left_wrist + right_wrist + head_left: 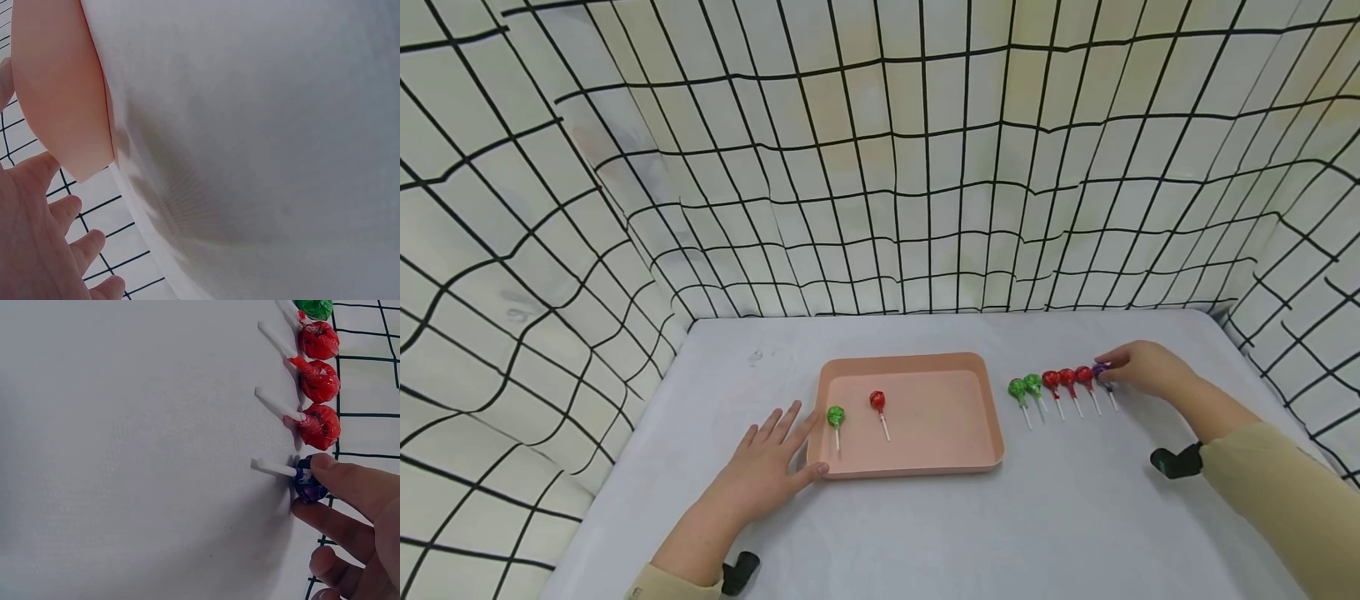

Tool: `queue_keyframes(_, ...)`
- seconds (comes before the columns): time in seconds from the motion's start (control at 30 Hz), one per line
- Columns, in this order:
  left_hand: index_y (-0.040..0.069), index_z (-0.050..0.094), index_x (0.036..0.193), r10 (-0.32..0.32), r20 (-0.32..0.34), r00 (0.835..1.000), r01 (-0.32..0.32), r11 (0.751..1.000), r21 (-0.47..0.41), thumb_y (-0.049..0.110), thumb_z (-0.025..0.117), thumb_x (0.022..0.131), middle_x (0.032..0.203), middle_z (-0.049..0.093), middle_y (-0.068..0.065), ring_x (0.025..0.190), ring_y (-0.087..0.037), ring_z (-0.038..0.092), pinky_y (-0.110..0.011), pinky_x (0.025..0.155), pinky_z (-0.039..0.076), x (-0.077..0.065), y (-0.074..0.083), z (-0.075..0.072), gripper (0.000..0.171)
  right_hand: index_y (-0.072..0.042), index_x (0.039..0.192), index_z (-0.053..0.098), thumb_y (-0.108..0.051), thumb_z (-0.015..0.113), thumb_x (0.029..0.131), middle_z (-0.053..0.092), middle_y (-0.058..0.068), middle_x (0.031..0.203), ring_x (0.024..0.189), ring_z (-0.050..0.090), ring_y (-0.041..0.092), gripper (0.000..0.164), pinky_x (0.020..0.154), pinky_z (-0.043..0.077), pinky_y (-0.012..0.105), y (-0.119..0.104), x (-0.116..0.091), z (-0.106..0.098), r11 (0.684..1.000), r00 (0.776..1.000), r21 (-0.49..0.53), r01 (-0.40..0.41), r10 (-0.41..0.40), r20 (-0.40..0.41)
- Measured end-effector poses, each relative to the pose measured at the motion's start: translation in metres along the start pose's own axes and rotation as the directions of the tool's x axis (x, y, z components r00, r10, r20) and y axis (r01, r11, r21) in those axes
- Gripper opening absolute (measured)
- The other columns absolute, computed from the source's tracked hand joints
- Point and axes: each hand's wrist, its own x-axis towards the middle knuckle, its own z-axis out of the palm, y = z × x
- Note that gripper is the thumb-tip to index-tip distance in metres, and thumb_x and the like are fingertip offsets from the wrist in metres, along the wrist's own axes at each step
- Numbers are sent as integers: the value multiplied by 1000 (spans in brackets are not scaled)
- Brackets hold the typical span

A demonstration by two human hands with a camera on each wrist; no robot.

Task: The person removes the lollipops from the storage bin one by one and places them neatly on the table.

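Note:
At the right end of a row, my right hand (pixel 1153 369) pinches the head of a purple lollipop (pixel 307 484) between thumb and index finger; its white stick (pixel 272 467) points away from the fingers. Beside it lie three red lollipops (pixel 1067 377), then two green lollipops (pixel 1017 387) nearer the tray. My left hand (pixel 767 467) is spread with straight fingers at the left edge of a pink tray (pixel 940 417), touching its rim. Inside the tray, toward its left side, lie a green lollipop (pixel 836 417) and a red lollipop (pixel 877 401).
A white cloth covers the table (pixel 910 542). White walls with a black grid (pixel 925 167) stand behind the table and on both sides. Black wrist devices (pixel 1176 461) sit by both sleeves.

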Motion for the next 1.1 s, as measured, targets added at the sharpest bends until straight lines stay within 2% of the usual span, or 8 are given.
queue_keyframes(0.23,21,31,157,-2,-1,1000,2,1000,-5,60,60,91,164,18,-12,148,-42,17,-65,116,14,0,-1,1,83,-3,133,62,-28,68,94,57,30,130,119,47,50,47,95,43,66,-3,0,2,1000,1000,-5,29,-29,11)
queue_keyframes(0.43,21,31,157,-4,-1,1000,4,1000,-12,60,60,91,164,19,-13,148,-42,17,-66,116,14,0,-1,1,82,-2,136,59,-30,68,94,62,26,120,106,56,40,51,84,52,54,-4,0,-1,999,999,-1,35,-35,34)
queue_keyframes(0.6,21,31,157,-7,3,1000,7,1000,-9,61,60,90,164,18,-12,149,-41,16,-65,116,13,0,-1,3,83,0,134,59,-30,67,94,66,22,114,99,58,34,50,77,53,45,0,-1,-3,999,999,-10,50,-50,8)
queue_keyframes(0.83,21,31,157,-4,2,1000,4,1000,-16,60,60,90,164,18,-12,148,-42,17,-65,116,13,0,-1,1,83,0,131,61,-31,67,95,65,24,114,99,59,36,48,78,54,48,1,-2,-5,1000,1000,-26,13,-13,5)
queue_keyframes(1.1,21,31,157,-3,7,1000,3,1000,-11,61,60,90,165,17,-12,149,-41,16,-65,116,13,0,-1,2,83,0,128,64,-26,66,95,66,23,111,99,59,36,42,78,53,48,0,-3,-9,999,1000,-36,21,-21,-3)
